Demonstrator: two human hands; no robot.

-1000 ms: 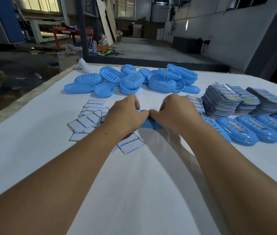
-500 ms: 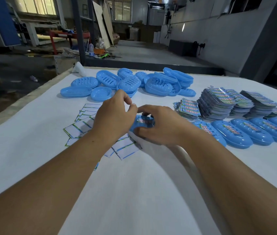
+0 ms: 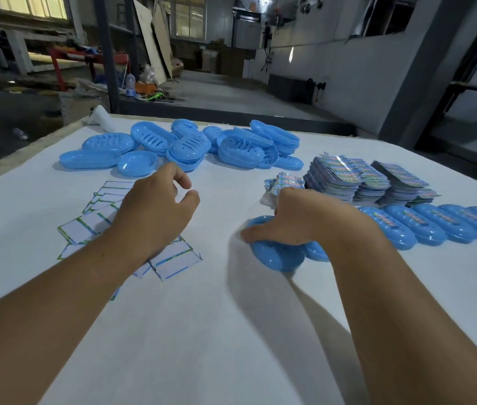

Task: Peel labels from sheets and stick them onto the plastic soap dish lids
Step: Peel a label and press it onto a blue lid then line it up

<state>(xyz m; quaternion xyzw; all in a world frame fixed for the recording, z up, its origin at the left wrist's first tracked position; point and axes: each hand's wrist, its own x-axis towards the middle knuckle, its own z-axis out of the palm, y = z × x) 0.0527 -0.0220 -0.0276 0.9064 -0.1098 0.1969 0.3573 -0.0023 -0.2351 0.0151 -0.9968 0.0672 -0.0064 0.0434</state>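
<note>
Soap dish lids (image 3: 278,255) and the dish pile (image 3: 190,144): plain light blue. Row of lids (image 3: 424,226) carries multicolour labels. Label stacks (image 3: 345,176): shiny multicolour print. Backing sheets (image 3: 170,260): white, green-blue edge stripes. Table (image 3: 202,331): white.

A dim workshop with a grey concrete floor (image 3: 231,92). Daylight comes through windows (image 3: 41,5) at the far left. Wooden boards (image 3: 155,39) lean against a dark steel post (image 3: 108,54). A grey wall (image 3: 363,68) runs along the right.
</note>
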